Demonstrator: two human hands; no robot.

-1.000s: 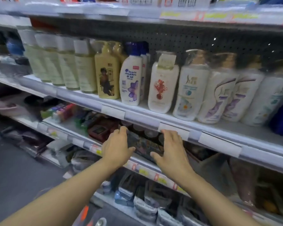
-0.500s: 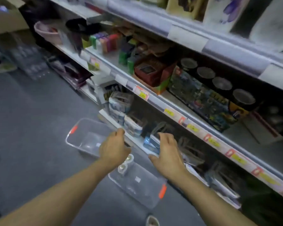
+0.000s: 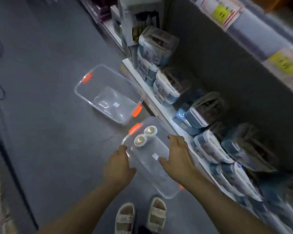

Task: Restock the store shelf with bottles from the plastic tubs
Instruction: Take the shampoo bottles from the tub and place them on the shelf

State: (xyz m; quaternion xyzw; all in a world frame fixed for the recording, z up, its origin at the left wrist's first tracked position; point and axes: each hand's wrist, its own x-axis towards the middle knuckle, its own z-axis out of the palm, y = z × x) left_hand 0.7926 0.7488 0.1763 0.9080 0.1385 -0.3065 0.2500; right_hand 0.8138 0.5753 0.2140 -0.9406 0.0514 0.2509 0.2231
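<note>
Two clear plastic tubs with orange clips stand on the grey floor beside the bottom shelf. The near tub [image 3: 166, 186] holds two white bottles [image 3: 145, 135] with gold caps, seen from above at its far end. The far tub [image 3: 85, 85] holds no bottles. My left hand [image 3: 118, 164] hangs above the near tub's left rim, fingers relaxed, holding nothing. My right hand [image 3: 177, 156] is spread over the tub's middle, fingers straight, also holding nothing. Both hands are short of the bottles.
The bottom shelf [image 3: 152, 98] runs diagonally along the right, stacked with blue and white packs [image 3: 166, 88]. Price labels [image 3: 222, 10] line the shelf edge above. My sandalled feet [image 3: 140, 215] stand just behind the near tub. Open floor lies to the left.
My view has swung down from the shampoo shelf to the floor. Both hands have dropped from the shelf edge to just over the near tub.
</note>
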